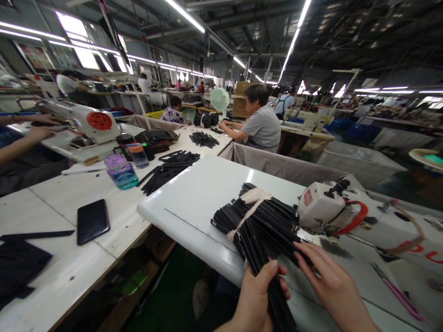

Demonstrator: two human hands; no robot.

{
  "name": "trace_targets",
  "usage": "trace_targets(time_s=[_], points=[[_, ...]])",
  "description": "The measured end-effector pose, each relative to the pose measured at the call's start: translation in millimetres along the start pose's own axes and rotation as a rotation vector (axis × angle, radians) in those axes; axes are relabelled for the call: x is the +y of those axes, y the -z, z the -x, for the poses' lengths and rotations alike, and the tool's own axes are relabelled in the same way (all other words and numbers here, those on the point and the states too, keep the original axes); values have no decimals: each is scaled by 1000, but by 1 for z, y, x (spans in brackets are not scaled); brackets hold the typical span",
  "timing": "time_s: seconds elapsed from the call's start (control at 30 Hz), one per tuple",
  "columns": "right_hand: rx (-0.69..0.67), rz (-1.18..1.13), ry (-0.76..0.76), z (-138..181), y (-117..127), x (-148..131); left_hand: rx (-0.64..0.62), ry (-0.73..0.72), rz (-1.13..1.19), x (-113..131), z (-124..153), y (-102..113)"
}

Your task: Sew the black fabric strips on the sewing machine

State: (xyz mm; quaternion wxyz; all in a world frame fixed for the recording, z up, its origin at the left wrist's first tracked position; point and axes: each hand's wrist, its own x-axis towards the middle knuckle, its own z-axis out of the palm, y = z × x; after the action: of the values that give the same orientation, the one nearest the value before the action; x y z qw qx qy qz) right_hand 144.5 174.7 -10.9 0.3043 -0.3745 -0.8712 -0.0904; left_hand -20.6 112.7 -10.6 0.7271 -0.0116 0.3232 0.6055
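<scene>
From the head camera I see a white sewing machine (332, 210) lying on its side just right of the bundle I am handling, its red-trimmed wheel end close against the strips. A pink-handled tool, perhaps snips (398, 288), lies further right on the white table (194, 198); the blur there keeps me from being sure. On the neighbouring bench to the left sit a black phone (92, 220), a purple-lidded water bottle (121, 171) with bluish liquid inside, and a second bottle with an orange lid (137, 154). A loose heap of black strips (169, 168) spreads beside them. Beyond, a person in a grey shirt (261, 122) works at the same long bench, with a green fan (220, 99) behind.

The bundle of black strips (256, 221), tied round with a pale cord (251, 205), rests on the table's near part and fans out toward me.

My left hand (258, 297) is clenched around the bundle's near end, thumb on top. My right hand (328, 281) lies flat and released, fingers (306, 253) pressing on the strips' right edge.
</scene>
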Motion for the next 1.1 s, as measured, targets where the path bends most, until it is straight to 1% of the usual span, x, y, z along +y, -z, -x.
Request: trace_targets(time_s=[0.07, 0.13, 0.2, 0.27, 0.3, 0.37, 0.43, 0.5, 0.53, 0.6, 0.67, 0.83, 0.9, 0.97, 1.0, 1.1], points=[[27, -37, 32, -1, 11, -12, -20, 9, 34, 2, 2, -2], [42, -125, 41, -2, 22, -26, -69, 5, 80, 3, 4, -3], [-6, -235, 76, -3, 29, -37, -106, -5, 89, 4, 5, -4], [-69, -329, 97, -4, 31, -40, -78, -15, 79, 3, 4, -3], [-75, -348, 73, -4, 30, -39, -53, -13, 76, 2, 3, -3], [-42, -291, -6, -2, 24, -30, -7, -15, 82, 0, 3, -2], [-21, -130, -53, 4, 12, -17, 7, -22, 61, -2, 3, -3], [-51, 21, -47, 11, -1, -5, 0, -42, 8, -2, 3, -4], [-71, 58, -43, 14, -6, -1, -8, -50, -17, -2, 4, -4], [-90, 60, -46, 16, -11, 3, -23, -59, -45, -1, 4, -4], [-60, 12, -45, 12, -8, 1, -36, -54, -48, -1, 4, -3], [87, -105, -28, -8, 17, -18, -14, 14, 1, 2, 3, -1], [101, -127, -10, -10, 23, -28, -68, 30, 54, 3, 4, -1], [53, -151, 43, -7, 26, -36, -139, 23, 85, 3, 5, 0], [12, -167, 74, -5, 27, -39, -150, 13, 83, 3, 6, 1], [-108, -257, 129, -1, 30, -43, -102, 10, 47, 0, 5, 5]])
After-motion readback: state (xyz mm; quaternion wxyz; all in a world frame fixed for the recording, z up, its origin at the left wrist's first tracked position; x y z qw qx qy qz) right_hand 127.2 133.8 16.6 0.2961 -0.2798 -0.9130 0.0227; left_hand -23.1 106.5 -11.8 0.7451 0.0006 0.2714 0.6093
